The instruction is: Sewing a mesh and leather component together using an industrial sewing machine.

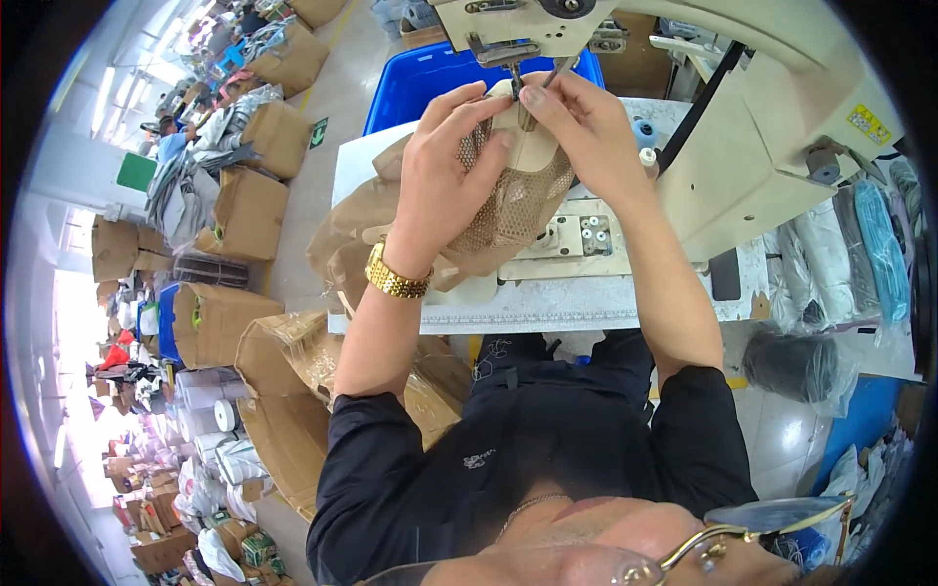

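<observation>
A piece of tan mesh fabric (518,209) with smooth tan cloth is draped under the head of a cream sewing machine (567,31). My left hand (451,161) is closed on its left side, thumb and fingers curved over the mesh. On the right, my right hand (584,125) pinches the fabric's upper edge beside the needle and presser foot (516,80). Both hands' fingertips are close to the needle. More tan cloth (347,230) spreads over the table's left side. Exactly where the needle meets the fabric is hard to make out.
A blue bin (415,83) stands behind the white worktable (606,314). Small bobbins (594,234) sit in the machine bed, and a thread cone (645,132) is on the right. An opened cardboard box (283,410) is at my left, with wrapped fabric rolls (821,254) at right.
</observation>
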